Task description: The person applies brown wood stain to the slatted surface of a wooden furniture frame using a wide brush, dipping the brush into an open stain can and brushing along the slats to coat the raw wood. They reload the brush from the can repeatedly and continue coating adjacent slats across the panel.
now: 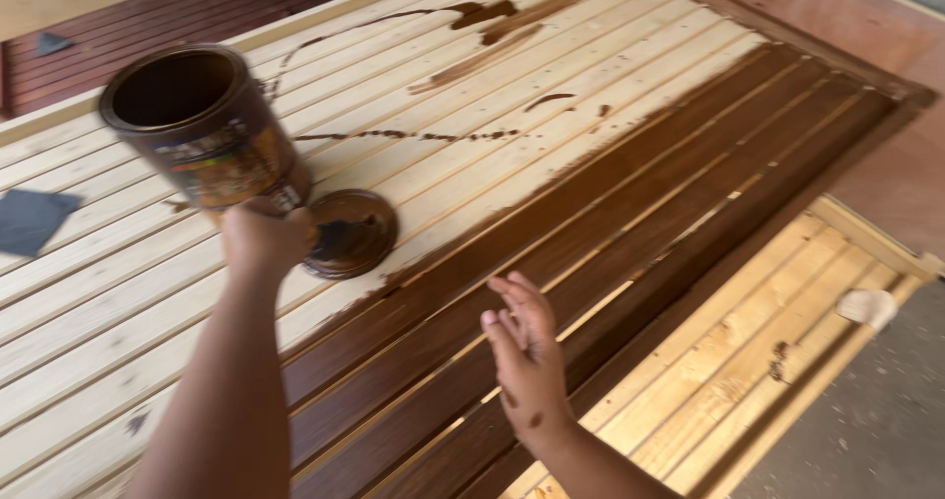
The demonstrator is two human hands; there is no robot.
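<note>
One slatted wooden panel (551, 155) fills most of the view, lying flat and running from the lower left to the upper right. Its near right part is stained dark brown, while the far and left slats are pale bare wood, marked by brown drips and a thin trail of stain (413, 135) across them and a larger splash near the top edge. Below the panel's right edge a second, lighter slatted frame (748, 361) shows, unstained apart from a small brown spot, with a pale rag-like scrap (866, 305) on its far corner. Grey floor lies at the lower right. On the pale slats at the left the left hand (264, 235) is clamped on the bottom of an open stain can (202, 130), which is tilted with its mouth toward the upper left and lifted off the wood; its inside is dark. Just right of that hand the can's round lid (352, 233) lies flat on the slats, wet with brown stain. The right hand (527, 356) hovers over the dark slats, fingers apart and loosely curved, holding nothing, with brown smears on its skin. A dark grey sheet (30, 218), seemingly sandpaper, rests on the pale slats at the left edge.
</note>
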